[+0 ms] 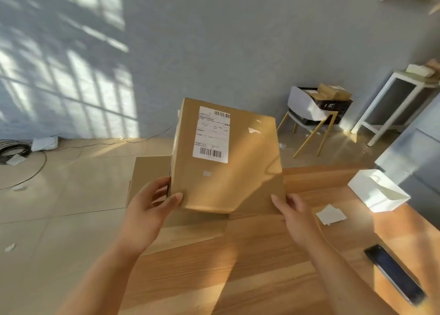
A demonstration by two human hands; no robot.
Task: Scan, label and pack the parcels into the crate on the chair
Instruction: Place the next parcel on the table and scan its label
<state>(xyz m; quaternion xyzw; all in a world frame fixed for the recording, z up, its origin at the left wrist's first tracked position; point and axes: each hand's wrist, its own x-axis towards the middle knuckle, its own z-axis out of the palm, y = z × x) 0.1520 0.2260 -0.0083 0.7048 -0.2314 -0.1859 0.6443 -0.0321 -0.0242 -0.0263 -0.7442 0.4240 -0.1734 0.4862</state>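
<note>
In the head view, the parcel (228,172) is held tilted above the table's (238,267) far left corner, its label (212,134) already stuck on. The left hand (147,210) pinches the near left corner, thumb on top. The right hand (295,212) meets the near right corner, its grip unclear. The crate (333,105) on the chair (307,115) already holds several parcels. Packing this one likely remains.
</note>
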